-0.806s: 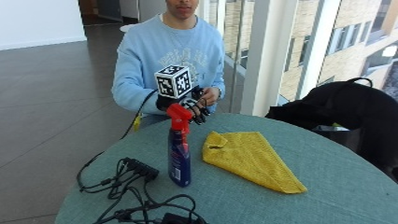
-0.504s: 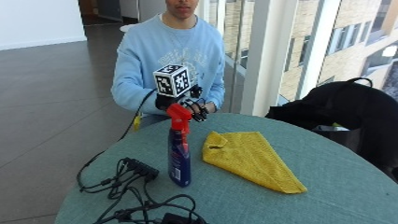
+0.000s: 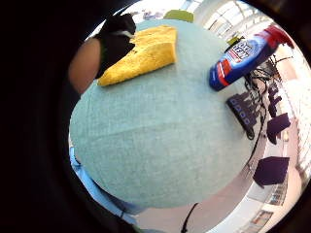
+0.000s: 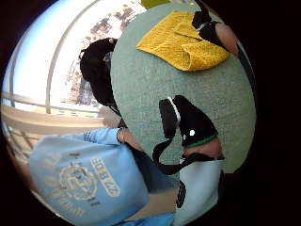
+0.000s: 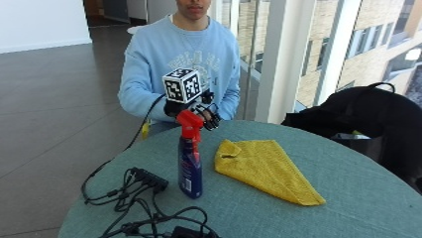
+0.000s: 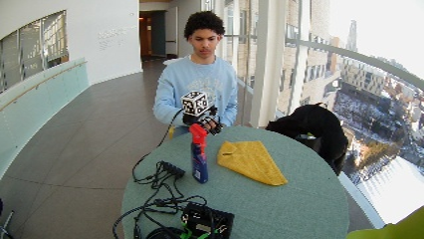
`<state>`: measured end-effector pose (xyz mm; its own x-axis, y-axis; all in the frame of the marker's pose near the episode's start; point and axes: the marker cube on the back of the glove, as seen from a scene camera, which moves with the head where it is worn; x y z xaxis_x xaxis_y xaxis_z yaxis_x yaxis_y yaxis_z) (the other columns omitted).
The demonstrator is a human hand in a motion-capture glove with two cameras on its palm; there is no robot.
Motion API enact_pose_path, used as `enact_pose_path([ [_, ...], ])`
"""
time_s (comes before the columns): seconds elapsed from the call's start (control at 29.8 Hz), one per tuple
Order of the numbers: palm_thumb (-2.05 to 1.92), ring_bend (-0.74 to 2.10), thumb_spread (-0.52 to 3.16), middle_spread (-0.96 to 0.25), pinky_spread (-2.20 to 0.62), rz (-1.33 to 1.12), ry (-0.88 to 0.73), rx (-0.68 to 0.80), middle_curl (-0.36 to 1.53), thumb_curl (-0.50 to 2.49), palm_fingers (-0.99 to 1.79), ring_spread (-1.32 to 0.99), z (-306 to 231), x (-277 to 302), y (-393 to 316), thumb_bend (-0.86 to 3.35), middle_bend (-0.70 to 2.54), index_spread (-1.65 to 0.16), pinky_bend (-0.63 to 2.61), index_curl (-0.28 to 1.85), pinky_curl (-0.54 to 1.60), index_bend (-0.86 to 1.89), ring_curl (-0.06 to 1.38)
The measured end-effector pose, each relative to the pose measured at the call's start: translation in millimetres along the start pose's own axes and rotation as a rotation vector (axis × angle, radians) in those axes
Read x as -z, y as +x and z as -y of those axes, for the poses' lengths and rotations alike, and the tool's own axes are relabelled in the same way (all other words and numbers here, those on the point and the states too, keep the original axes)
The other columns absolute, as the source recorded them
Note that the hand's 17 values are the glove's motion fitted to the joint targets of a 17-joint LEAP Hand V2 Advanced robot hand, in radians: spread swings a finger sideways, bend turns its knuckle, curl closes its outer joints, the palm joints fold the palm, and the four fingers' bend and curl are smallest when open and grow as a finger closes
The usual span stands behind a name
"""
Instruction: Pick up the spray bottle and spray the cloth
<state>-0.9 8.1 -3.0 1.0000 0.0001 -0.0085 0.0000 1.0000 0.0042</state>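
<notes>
A blue spray bottle [image 5: 190,166] with a red trigger head [image 5: 189,123] stands upright on the round teal table [image 5: 277,218]. A yellow cloth [image 5: 267,168] lies crumpled to its right. My gloved right hand [image 5: 201,113] hovers just behind the bottle's head, near the table's far edge, fingers relaxed and holding nothing. In the little finger side palm view the bottle [image 3: 243,56] and the cloth [image 3: 146,51] lie apart from the palm on the table [image 3: 160,136]. The thumb side palm view shows the cloth [image 4: 183,40] and my hand [image 4: 188,122] clear of it.
Black cables and a power strip [image 5: 148,179] lie on the table left of the bottle. A black box with wires [image 6: 207,219] sits at the near edge. A black bag [image 5: 369,114] rests beyond the table's right side.
</notes>
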Motion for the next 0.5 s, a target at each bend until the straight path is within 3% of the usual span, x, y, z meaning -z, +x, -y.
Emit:
enact_pose_path([
  [0.5,0.59,0.22,1.15,-0.09,0.21,-0.030,0.057,-0.164,0.31,0.24,0.62,-0.02,-30.3,14.5,54.4,0.12,0.25,-0.35,0.17,0.35,0.23,0.20,0.25],
])
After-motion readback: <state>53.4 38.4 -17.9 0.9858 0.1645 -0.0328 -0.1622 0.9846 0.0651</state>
